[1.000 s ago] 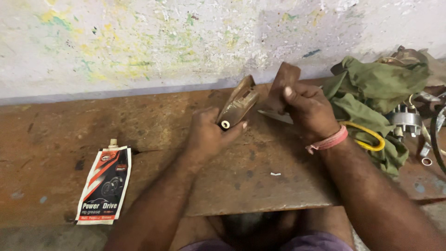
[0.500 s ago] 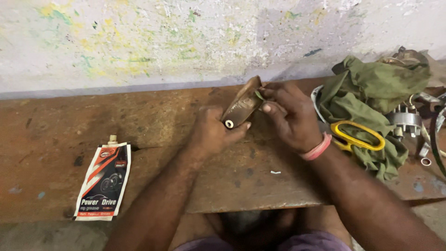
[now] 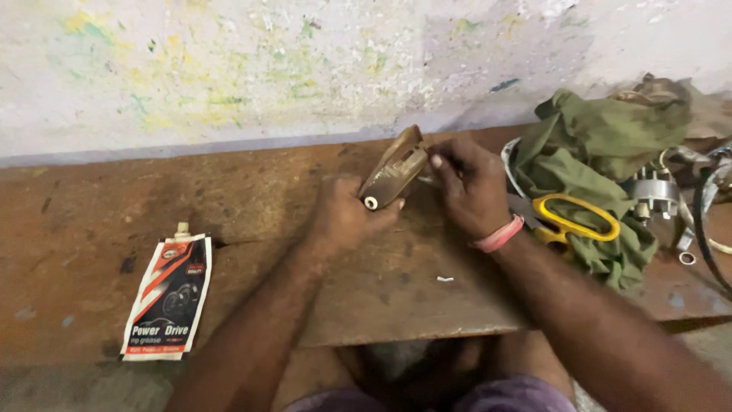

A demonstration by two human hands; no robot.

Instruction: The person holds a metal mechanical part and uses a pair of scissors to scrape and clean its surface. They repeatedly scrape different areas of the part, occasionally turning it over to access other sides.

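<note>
We are holding a brown metal part [image 3: 394, 168] up over the middle of the bench [image 3: 252, 198]. Our left hand [image 3: 347, 217] is gripping it tight at the low end, where a small white round tip is showing. Our right hand [image 3: 469, 183] is pinching something thin at the top of the part; we cannot tell what it is. The work is looking half done, because we are holding the part in the air and nothing is put down yet. A pouch [image 3: 168, 297] with a nozzle is lying flat on the left, not touched. On the right, yellow scissors [image 3: 572, 221] are lying on a green cloth [image 3: 602, 145], next to a round metal piece [image 3: 654, 194].
</note>
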